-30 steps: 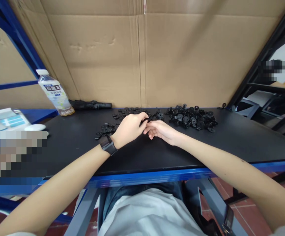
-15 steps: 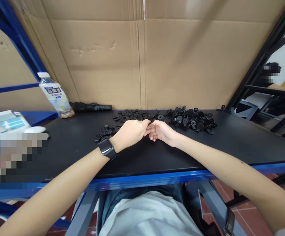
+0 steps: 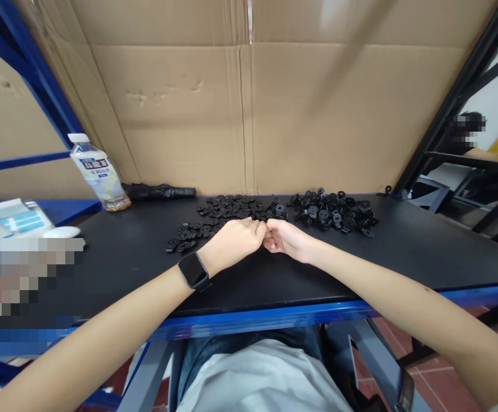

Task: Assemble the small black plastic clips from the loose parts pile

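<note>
Drawn back slightly, the left grip (image 3: 238,241) and right grip (image 3: 291,240) meet, fingers curled, whether closed on anything I cannot tell, apparently mid fingertip work calling for steadiness, with black parts (image 3: 324,214) just beyond on the tabletop (image 3: 425,240).

From my head, the single camera looks forward and down over the table (image 3: 425,246) toward the upright cardboard (image 3: 167,86); my left hand (image 3: 236,243) and right hand (image 3: 292,241) appear near mid-frame, and my shirt (image 3: 266,377), seen from above, crosses the bottom edge.
</note>
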Motion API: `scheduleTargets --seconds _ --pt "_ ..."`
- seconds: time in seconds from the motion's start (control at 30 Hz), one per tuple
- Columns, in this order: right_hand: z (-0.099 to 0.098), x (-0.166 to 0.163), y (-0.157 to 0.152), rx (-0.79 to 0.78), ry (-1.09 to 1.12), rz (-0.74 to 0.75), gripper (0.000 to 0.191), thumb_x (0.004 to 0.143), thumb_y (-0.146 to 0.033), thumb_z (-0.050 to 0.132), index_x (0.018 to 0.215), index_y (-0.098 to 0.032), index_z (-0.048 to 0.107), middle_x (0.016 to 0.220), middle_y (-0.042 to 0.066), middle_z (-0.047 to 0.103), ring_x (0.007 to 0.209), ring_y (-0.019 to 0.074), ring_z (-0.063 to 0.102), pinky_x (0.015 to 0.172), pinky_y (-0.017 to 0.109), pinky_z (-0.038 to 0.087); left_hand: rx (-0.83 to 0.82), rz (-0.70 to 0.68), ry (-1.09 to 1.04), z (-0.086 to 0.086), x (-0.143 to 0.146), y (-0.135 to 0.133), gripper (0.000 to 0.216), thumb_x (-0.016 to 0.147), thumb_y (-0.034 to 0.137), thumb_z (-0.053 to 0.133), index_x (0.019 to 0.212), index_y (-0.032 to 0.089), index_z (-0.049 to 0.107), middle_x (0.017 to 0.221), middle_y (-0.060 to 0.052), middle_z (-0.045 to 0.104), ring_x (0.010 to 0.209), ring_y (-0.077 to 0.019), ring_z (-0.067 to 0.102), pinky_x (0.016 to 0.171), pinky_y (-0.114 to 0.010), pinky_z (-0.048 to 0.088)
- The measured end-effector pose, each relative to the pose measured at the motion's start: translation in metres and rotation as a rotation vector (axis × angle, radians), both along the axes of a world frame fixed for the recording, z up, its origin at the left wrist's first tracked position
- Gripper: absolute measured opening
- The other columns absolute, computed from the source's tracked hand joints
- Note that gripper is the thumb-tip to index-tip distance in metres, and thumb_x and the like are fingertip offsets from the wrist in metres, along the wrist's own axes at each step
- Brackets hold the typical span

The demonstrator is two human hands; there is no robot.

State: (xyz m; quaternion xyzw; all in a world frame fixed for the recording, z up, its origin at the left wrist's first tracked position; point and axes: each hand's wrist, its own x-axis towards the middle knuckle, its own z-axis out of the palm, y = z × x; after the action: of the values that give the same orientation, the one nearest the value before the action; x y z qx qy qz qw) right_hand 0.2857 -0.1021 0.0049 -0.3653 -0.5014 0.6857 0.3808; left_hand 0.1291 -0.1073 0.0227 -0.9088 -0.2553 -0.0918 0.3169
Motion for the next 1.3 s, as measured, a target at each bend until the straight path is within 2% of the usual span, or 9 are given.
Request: scheduleTargets --seconds 0.17,0.43,0.6,0.67,0.8,0.87,1.03,1.17,1.3 --pt "-0.005 -0.005 -0.006 0.16 -0.015 -0.053 0.008 0.061 -0.012 0.043 0.056 -0.018 0.041 0.048 -0.004 0.037 0.044 0.0081 0.031 0.044 0.023 0.02 -0.001 0.072 -0.17 0.005 0.004 -0.005 0.018 0.087 0.009 0.037 0.089 0.012 0.055 0.079 -0.01 0.065 0.08 -0.0213 0.064 0.07 -0.03 0.049" --pt "0.005 0.001 0.0 -0.08 0.224 0.108 0.017 0.076 -0.026 0.04 0.069 -0.016 0.053 0.074 0.006 0.064 0.048 0.0099 0.043 0.052 0.024 0.036 -0.26 0.176 -0.513 0.007 0.0 0.01 0.023 0.087 0.016 0.039 0.102 0.017 0.057 0.078 -0.003 0.068 0.067 -0.0163 0.064 0.06 -0.024 0.044" --pt "0.004 -0.001 0.001 -0.141 0.214 0.09 0.018 0.08 -0.024 0.043 0.077 -0.014 0.057 0.081 0.01 0.068 0.048 0.0094 0.045 0.052 0.023 0.038 -0.378 0.115 -0.561 0.01 -0.006 0.015 0.026 0.089 0.022 0.035 0.103 0.018 0.057 0.082 -0.002 0.069 0.072 -0.0154 0.065 0.065 -0.023 0.045" --pt "0.004 -0.001 0.002 -0.177 0.275 -0.024 0.016 0.08 -0.019 0.044 0.081 -0.013 0.058 0.077 0.008 0.068 0.046 0.0084 0.043 0.048 0.021 0.037 -0.377 0.145 -0.593 0.013 -0.012 0.02 0.027 0.09 0.027 0.037 0.106 0.018 0.056 0.089 -0.003 0.069 0.08 -0.0164 0.065 0.071 -0.024 0.046" --pt "0.007 0.007 0.008 -0.16 0.542 -0.438 0.018 0.081 -0.022 0.042 0.091 -0.016 0.056 0.078 0.005 0.068 0.042 0.0074 0.036 0.042 0.021 0.034 -0.266 0.429 -0.485 0.018 -0.036 0.036 0.033 0.087 0.037 0.042 0.103 0.014 0.059 0.097 -0.009 0.068 0.089 -0.0232 0.063 0.074 -0.029 0.046" --pt "0.009 0.013 0.011 -0.148 0.62 -0.522 0.02 0.083 -0.028 0.041 0.096 -0.018 0.053 0.087 0.007 0.069 0.042 0.0078 0.035 0.041 0.022 0.034 -0.265 0.578 -0.345 0.02 -0.049 0.042 0.036 0.086 0.04 0.043 0.1 0.013 0.062 0.096 -0.012 0.068 0.088 -0.0262 0.063 0.073 -0.032 0.046" --pt "0.009 0.012 0.01 -0.158 0.562 -0.479 0.022 0.081 -0.025 0.044 0.097 -0.016 0.057 0.083 0.005 0.067 0.042 0.007 0.034 0.041 0.022 0.034 -0.357 0.687 -0.136 0.017 -0.062 0.051 0.03 0.085 0.036 0.046 0.095 0.015 0.065 0.095 -0.012 0.066 0.086 -0.0254 0.063 0.069 -0.03 0.045" --pt "0.003 0.001 0.006 -0.145 0.435 -0.378 0.022 0.079 -0.02 0.046 0.09 -0.012 0.064 0.064 0.001 0.059 0.043 0.0059 0.034 0.042 0.021 0.032 -0.34 0.67 -0.14 0.012 -0.058 0.053 0.025 0.086 0.031 0.047 0.087 0.013 0.064 0.094 -0.012 0.065 0.084 -0.0236 0.062 0.068 -0.028 0.044" --pt "0.0 0.0 0.006 -0.132 0.39 -0.333 0.022 0.078 -0.018 0.047 0.088 -0.011 0.065 0.06 -0.001 0.054 0.044 0.0051 0.035 0.043 0.02 0.03 -0.352 0.663 -0.156 0.013 -0.059 0.055 0.024 0.087 0.03 0.046 0.087 0.013 0.062 0.093 -0.011 0.064 0.083 -0.0211 0.062 0.069 -0.026 0.044"
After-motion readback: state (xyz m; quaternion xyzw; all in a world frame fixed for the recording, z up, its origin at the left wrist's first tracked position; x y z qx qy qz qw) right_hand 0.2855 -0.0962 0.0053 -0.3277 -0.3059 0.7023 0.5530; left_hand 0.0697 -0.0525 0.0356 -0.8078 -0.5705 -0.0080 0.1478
